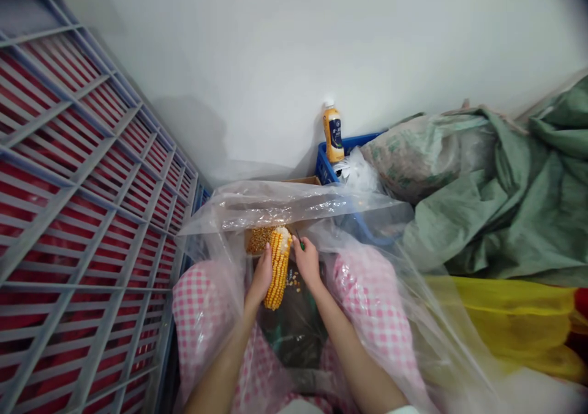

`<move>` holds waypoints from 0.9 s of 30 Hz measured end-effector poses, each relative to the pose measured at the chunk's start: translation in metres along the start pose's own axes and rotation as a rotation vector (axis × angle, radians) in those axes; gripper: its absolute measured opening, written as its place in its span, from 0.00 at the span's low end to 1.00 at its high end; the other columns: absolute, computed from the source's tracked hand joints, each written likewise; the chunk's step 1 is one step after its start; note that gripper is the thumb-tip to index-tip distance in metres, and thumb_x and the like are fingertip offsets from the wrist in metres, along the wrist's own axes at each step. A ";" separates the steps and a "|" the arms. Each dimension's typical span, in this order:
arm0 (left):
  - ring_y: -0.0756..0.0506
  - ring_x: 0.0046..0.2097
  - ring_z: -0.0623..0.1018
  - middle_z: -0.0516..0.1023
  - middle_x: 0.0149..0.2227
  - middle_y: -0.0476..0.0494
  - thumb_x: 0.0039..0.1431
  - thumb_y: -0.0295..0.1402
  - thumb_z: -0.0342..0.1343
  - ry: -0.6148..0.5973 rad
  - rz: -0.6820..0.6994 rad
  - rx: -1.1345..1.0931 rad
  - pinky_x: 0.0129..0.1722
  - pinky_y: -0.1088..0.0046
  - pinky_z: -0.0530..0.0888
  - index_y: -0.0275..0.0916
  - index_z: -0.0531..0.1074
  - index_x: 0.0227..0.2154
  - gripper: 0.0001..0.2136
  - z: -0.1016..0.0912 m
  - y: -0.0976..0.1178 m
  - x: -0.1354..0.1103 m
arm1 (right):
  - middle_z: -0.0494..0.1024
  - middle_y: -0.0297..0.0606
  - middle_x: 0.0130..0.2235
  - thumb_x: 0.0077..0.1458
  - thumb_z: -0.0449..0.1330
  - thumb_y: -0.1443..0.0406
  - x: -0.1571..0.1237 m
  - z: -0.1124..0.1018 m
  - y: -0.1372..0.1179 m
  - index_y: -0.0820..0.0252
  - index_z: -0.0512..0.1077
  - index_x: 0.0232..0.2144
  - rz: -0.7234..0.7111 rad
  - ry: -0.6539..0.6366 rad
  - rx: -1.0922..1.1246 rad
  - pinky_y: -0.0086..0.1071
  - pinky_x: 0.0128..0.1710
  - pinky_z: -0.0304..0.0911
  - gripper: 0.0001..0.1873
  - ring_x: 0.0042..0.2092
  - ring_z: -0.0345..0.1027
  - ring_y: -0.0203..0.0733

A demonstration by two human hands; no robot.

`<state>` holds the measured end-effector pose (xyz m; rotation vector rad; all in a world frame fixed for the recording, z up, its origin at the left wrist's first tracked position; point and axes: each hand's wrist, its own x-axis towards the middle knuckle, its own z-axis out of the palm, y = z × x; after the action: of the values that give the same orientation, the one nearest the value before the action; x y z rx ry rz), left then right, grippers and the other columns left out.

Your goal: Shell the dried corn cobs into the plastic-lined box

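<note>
An ear of corn with yellow kernels stands tilted between my hands, its pale, bare patch at the upper end. My left hand is closed around the ear's left side. In my right hand is a thin green-handled tool, its dark shaft pointing up toward the bare patch; whether it touches the corn I cannot tell. Behind the ear lies a heap of loose kernels. A few stray kernels rest below, on a dark surface. Clear plastic sheeting spreads around my hands and over my knees.
A large grey slatted crate with red behind its slats rises on the left. Ahead, a yellow bottle stands by a blue basket against the white wall. To the right lie a full sack, green cloth and yellow material.
</note>
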<state>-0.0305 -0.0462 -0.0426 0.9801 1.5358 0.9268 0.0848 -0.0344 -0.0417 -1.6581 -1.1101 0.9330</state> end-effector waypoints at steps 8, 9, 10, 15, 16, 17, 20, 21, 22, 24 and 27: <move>0.43 0.47 0.72 0.76 0.41 0.39 0.54 0.51 0.42 0.026 -0.065 -0.285 0.47 0.68 0.67 0.35 0.68 0.46 0.26 -0.002 -0.005 0.009 | 0.62 0.28 0.21 0.50 0.49 0.51 -0.008 -0.003 -0.013 0.60 0.61 0.22 -0.034 -0.070 0.137 0.25 0.27 0.50 0.19 0.25 0.54 0.32; 0.43 0.46 0.73 0.76 0.40 0.39 0.54 0.51 0.42 0.007 -0.088 -0.340 0.47 0.68 0.67 0.35 0.68 0.46 0.26 -0.002 -0.005 0.009 | 0.64 0.28 0.22 0.49 0.51 0.51 -0.009 -0.002 -0.012 0.61 0.62 0.23 -0.040 -0.095 0.125 0.25 0.27 0.51 0.18 0.26 0.55 0.32; 0.43 0.45 0.74 0.76 0.40 0.38 0.54 0.51 0.42 -0.012 -0.117 -0.383 0.46 0.68 0.68 0.35 0.68 0.45 0.27 -0.002 -0.004 0.010 | 0.65 0.29 0.23 0.47 0.53 0.51 -0.010 0.000 -0.011 0.61 0.63 0.25 -0.048 -0.126 0.110 0.25 0.27 0.51 0.18 0.26 0.56 0.32; 0.43 0.42 0.75 0.77 0.37 0.38 0.54 0.51 0.42 0.006 -0.196 -0.380 0.42 0.69 0.70 0.33 0.69 0.44 0.27 -0.002 0.003 0.005 | 0.70 0.34 0.27 0.49 0.51 0.52 -0.005 0.005 0.000 0.61 0.66 0.27 -0.041 -0.115 0.035 0.27 0.29 0.53 0.18 0.28 0.61 0.35; 0.42 0.43 0.75 0.77 0.37 0.38 0.53 0.51 0.43 0.011 -0.189 -0.361 0.42 0.69 0.70 0.34 0.70 0.43 0.27 -0.002 0.003 0.004 | 0.70 0.34 0.27 0.50 0.49 0.51 -0.004 0.005 0.001 0.61 0.66 0.27 -0.021 -0.072 0.025 0.27 0.30 0.53 0.19 0.29 0.61 0.36; 0.42 0.43 0.74 0.77 0.37 0.38 0.53 0.51 0.44 0.013 -0.180 -0.347 0.42 0.69 0.69 0.34 0.70 0.43 0.27 -0.002 0.003 0.004 | 0.70 0.35 0.26 0.52 0.47 0.51 -0.003 0.004 0.001 0.61 0.66 0.27 -0.005 -0.038 0.022 0.27 0.30 0.54 0.20 0.29 0.61 0.36; 0.41 0.46 0.73 0.77 0.39 0.38 0.52 0.51 0.45 0.006 -0.140 -0.339 0.44 0.68 0.68 0.34 0.70 0.43 0.26 -0.002 -0.002 0.006 | 0.69 0.33 0.25 0.52 0.45 0.51 -0.003 0.002 -0.001 0.61 0.65 0.26 -0.026 -0.044 0.039 0.27 0.29 0.54 0.20 0.28 0.60 0.35; 0.41 0.47 0.73 0.76 0.40 0.38 0.53 0.51 0.44 -0.004 -0.125 -0.342 0.45 0.68 0.68 0.34 0.70 0.43 0.26 -0.002 -0.003 0.007 | 0.69 0.33 0.25 0.52 0.47 0.51 -0.004 0.002 -0.001 0.61 0.65 0.27 -0.053 -0.071 0.038 0.26 0.29 0.53 0.19 0.27 0.60 0.35; 0.42 0.47 0.72 0.76 0.41 0.38 0.53 0.51 0.44 -0.015 -0.113 -0.346 0.45 0.68 0.68 0.35 0.70 0.44 0.26 -0.003 -0.005 0.007 | 0.69 0.32 0.25 0.50 0.49 0.51 -0.005 0.002 -0.001 0.61 0.65 0.28 -0.078 -0.098 0.028 0.26 0.28 0.53 0.18 0.27 0.60 0.34; 0.42 0.48 0.72 0.75 0.43 0.38 0.53 0.51 0.43 -0.040 -0.101 -0.347 0.46 0.67 0.67 0.35 0.69 0.44 0.26 -0.003 -0.006 0.008 | 0.68 0.31 0.24 0.48 0.52 0.52 -0.006 0.003 -0.001 0.60 0.66 0.28 -0.100 -0.130 -0.009 0.25 0.27 0.52 0.17 0.26 0.59 0.33; 0.42 0.48 0.72 0.74 0.44 0.37 0.53 0.51 0.43 -0.045 -0.110 -0.332 0.47 0.67 0.66 0.34 0.68 0.45 0.27 -0.003 -0.005 0.006 | 0.68 0.32 0.23 0.50 0.49 0.52 -0.006 0.002 0.000 0.61 0.66 0.27 -0.062 -0.078 -0.055 0.26 0.27 0.51 0.18 0.26 0.59 0.34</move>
<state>-0.0348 -0.0424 -0.0493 0.6679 1.3309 1.0336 0.0808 -0.0394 -0.0422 -1.6335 -1.2427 0.9413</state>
